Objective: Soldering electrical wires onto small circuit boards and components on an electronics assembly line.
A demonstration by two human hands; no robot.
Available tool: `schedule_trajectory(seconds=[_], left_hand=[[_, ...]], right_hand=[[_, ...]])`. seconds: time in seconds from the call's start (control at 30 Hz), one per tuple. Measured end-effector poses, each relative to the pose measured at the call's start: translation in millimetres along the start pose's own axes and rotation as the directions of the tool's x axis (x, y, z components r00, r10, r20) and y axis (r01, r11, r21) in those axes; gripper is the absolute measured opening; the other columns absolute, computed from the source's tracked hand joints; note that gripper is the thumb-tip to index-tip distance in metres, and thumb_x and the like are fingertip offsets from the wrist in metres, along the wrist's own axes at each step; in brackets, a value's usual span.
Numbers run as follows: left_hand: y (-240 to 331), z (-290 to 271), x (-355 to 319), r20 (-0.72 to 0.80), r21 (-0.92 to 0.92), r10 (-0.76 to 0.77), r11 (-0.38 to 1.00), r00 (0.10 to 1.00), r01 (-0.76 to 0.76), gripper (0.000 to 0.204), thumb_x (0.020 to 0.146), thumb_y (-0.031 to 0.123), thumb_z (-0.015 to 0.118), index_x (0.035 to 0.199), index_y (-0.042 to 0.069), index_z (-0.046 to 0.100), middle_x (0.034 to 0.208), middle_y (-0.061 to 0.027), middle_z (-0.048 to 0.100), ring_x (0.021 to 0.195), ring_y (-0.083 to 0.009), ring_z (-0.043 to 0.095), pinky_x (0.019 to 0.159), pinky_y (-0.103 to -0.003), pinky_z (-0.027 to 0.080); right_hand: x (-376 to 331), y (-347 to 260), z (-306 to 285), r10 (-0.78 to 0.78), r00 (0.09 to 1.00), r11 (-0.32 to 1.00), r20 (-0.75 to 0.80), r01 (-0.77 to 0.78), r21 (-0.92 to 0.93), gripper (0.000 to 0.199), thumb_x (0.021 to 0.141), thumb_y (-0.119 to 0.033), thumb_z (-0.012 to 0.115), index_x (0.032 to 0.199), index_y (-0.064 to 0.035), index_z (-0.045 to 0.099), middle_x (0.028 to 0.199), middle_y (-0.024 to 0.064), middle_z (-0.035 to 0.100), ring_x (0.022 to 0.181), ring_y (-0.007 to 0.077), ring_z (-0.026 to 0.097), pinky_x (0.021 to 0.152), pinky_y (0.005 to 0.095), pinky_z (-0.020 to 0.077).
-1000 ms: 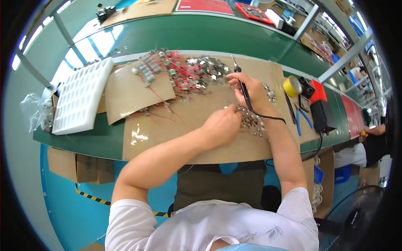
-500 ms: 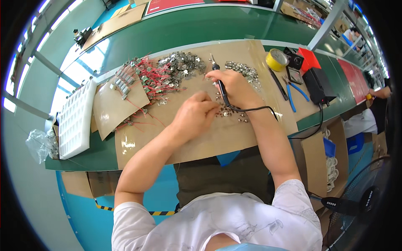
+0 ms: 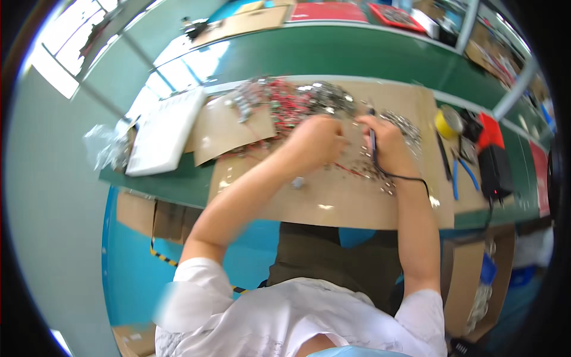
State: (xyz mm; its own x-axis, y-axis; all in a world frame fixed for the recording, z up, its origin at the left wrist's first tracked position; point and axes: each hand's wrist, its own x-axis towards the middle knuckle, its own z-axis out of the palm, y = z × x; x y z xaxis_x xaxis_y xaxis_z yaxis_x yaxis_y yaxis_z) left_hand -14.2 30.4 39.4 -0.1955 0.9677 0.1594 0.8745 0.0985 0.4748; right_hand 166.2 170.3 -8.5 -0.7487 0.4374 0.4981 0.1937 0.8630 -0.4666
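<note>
My right hand (image 3: 389,143) is closed round a soldering iron (image 3: 373,146), its tip pointing away from me and its black cord trailing over my wrist. To its left, my left hand (image 3: 321,140) hovers over the cardboard mat, near the pile of red-wired parts (image 3: 286,102). Motion smears its fingers, so whether they grip anything is unclear. A red wire (image 3: 352,171) lies between the two hands. Below my left forearm is a small, blurred light-grey piece (image 3: 298,182). Small metal pieces (image 3: 386,187) are scattered beside my right wrist.
Shiny metal parts (image 3: 327,96) are heaped at the back, more (image 3: 404,126) lie right. Blue-handled pliers (image 3: 457,178), yellow tape (image 3: 448,122) and a black box with a red light (image 3: 495,172) stand at right. A white compartment tray (image 3: 166,134) leans at left beside a cardboard sheet (image 3: 235,131).
The whole view has swung, shifting the bench rightward. My left hand has moved away from my right hand, toward the wired pile. A red wire and a grey piece now show on the mat.
</note>
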Motion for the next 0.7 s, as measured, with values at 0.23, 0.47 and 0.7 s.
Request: schedule_trajectory(seconds=[0.23, 0.47, 0.7], left_hand=[[-22, 33, 33, -0.078, -0.036, 0.011, 0.999, 0.997, -0.014, 0.026, 0.084, 0.022, 0.073, 0.099, 0.003, 0.082, 0.092, -0.0235, 0.077, 0.093, -0.0409, 0.075, 0.088, -0.047, 0.059], [-28, 46, 65, 0.004, -0.019, 0.054, 0.998, 0.999, -0.054, 0.037, 0.077, 0.018, 0.071, 0.112, 0.021, 0.084, 0.092, -0.0202, 0.077, 0.087, -0.0370, 0.077, 0.085, -0.047, 0.062], [-29, 39, 69, 0.065, -0.189, 0.001, 0.982, 0.998, 0.011, 0.031, 0.080, 0.019, 0.081, 0.107, 0.004, 0.083, 0.096, -0.0180, 0.080, 0.086, -0.0249, 0.078, 0.084, -0.038, 0.060]], right_hand=[[-2, -4, 19, -0.061, 0.993, 0.980, -0.099, 0.079, 0.182, 0.053, 0.084, 0.011, 0.064, 0.134, -0.0075, 0.065, 0.108, 0.0193, 0.075, 0.089, 0.0325, 0.074, 0.081, 0.0409, 0.0603], [6, -3, 16, -0.054, 0.983, 0.974, -0.174, 0.090, 0.208, 0.056, 0.085, 0.011, 0.064, 0.137, -0.0081, 0.063, 0.111, 0.0170, 0.076, 0.086, 0.0272, 0.075, 0.078, 0.0365, 0.0603], [7, 2, 15, -0.016, 0.985, 0.952, -0.173, 0.068, 0.297, 0.056, 0.085, 0.010, 0.066, 0.138, -0.0084, 0.062, 0.110, 0.0172, 0.076, 0.089, 0.0282, 0.076, 0.082, 0.0378, 0.0614]])
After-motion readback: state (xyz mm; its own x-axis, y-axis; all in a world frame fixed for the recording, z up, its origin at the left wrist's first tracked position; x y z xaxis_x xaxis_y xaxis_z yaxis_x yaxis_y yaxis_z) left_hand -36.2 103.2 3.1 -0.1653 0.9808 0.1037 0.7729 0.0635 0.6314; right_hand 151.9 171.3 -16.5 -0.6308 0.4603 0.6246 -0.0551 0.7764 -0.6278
